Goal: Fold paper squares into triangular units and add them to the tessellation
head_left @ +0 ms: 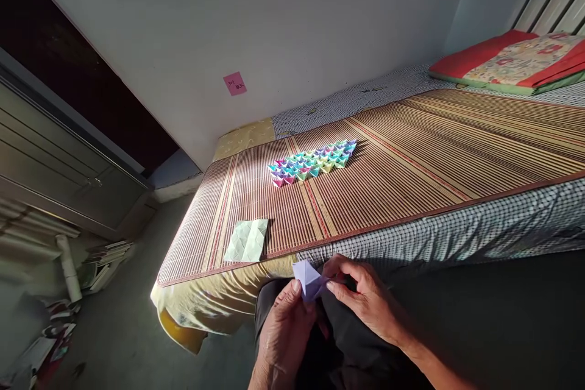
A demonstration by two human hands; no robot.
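Observation:
A partly folded lilac paper piece (309,278) is held between both hands above my lap, near the bed's front edge. My left hand (284,330) grips its lower left side with fingers closed. My right hand (365,298) pinches its right side. On the bamboo mat (411,164) lies a tidy block of several small folded paper shapes (313,162) in pink, blue, green and purple. A pale green creased paper sheet (247,239) rests flat near the mat's front left corner.
The mat covers a bed with a checked sheet (479,231), against a white wall bearing a pink sticky note (234,83). A red and floral pillow (516,62) lies at the far right. A grey cabinet (50,164) and scattered clutter on the floor stand left.

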